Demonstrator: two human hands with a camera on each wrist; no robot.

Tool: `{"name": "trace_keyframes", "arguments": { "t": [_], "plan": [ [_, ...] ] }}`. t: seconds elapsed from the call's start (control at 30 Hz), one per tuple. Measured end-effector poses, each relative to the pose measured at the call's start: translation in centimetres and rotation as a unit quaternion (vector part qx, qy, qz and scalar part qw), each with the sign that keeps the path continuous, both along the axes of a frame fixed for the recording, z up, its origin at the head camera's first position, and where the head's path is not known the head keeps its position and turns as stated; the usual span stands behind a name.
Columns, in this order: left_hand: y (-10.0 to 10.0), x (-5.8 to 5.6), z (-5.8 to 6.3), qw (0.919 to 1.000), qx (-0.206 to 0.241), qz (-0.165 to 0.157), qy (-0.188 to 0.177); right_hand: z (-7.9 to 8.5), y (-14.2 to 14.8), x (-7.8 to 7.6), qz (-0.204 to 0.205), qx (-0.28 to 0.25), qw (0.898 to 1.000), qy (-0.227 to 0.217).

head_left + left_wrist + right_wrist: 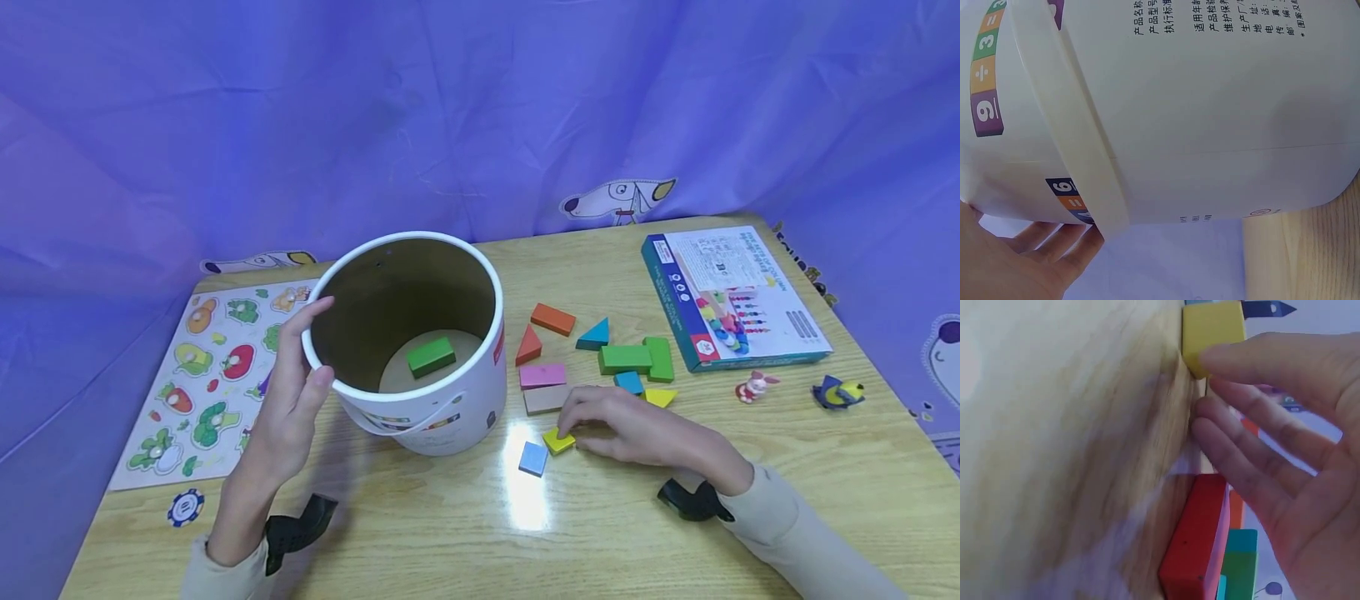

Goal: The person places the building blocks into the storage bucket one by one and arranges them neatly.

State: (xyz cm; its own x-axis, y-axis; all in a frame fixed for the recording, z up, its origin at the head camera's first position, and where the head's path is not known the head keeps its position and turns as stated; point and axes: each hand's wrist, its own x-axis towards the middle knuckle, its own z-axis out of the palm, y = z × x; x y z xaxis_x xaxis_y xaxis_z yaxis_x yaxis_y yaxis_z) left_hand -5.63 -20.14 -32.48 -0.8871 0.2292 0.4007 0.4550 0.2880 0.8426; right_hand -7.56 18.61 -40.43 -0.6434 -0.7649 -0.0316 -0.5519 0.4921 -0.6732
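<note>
A white bucket (pixel 450 417) stands left of the middle of the table, and a green block (pixel 431 357) lies on its floor. My left hand (pixel 288 400) holds the bucket's left side, thumb and index fingertip at the rim. In the left wrist view its fingers (pixel 1063 247) lie along the outer wall beside a pale band. With my right hand (pixel 622 425) I pinch a small yellow block (pixel 558 440) low over the table. The thumb (pixel 1241 359) lies on this block in the right wrist view. A light blue block (pixel 533 459) is just left of it.
Behind my right hand lie a pink block (pixel 542 375), a red triangle (pixel 528 345), an orange block (pixel 552 319) and several others. A boxed set (pixel 738 296), a pig figure (pixel 756 386) and a bird-like figure (pixel 838 392) are at right. Left are a vegetable board (pixel 198 425) and a chip (pixel 185 507).
</note>
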Motion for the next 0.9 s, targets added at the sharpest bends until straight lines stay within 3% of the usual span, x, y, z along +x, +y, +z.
{"name": "trace_keyframes", "arguments": {
  "t": [0.33,0.73,0.9],
  "plan": [
    [0.0,0.0,0.0,0.9999,0.011,-0.004,0.003,-0.5,-0.8,1.5,-0.049,-0.034,0.998,-0.002],
    [0.1,0.1,0.0,0.9999,0.013,-0.007,-0.001,-1.1,-1.0,2.1,-0.099,-0.062,0.993,0.014],
    [0.1,0.1,0.1,1.0000,0.004,-0.004,0.002,-1.5,-0.5,2.2,-0.135,-0.107,0.985,-0.015]
  ]
}}
